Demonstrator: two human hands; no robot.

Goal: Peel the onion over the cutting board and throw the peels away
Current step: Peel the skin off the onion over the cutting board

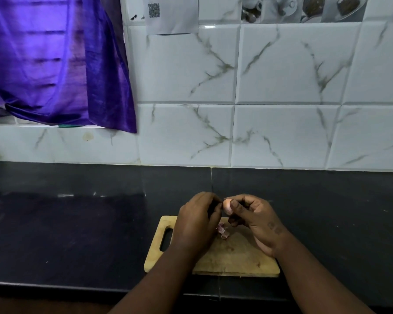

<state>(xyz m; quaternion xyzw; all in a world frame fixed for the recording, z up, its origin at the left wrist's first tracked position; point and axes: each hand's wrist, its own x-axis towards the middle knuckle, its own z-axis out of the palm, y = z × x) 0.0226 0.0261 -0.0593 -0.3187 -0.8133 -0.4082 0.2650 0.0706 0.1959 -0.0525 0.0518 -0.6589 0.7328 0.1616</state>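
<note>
Small onion is held up in the air, roughly over the far edge of the cutting board. Right grip pinches it, thumb in front and fingers behind. Left grip is curled close against the onion's left side. Its fingertips are hidden, so can't tell if it has skin pinched. A few pinkish peels lie on the board just below the onion. Board sits on a dark surface, handle slot at its left end.

Step, as judged: stripping skin, partly done; the bit of onion showing looks pale and smooth.

To do it well:
- Bring the onion nearer the board's middle so scraps land on it.
- Right grip stays firm and turns the onion a little at a time.
- Left nails catch a loose edge and pull long strips, not flakes.
- Check the hidden side before gathering peels.

No bin in view.
</note>
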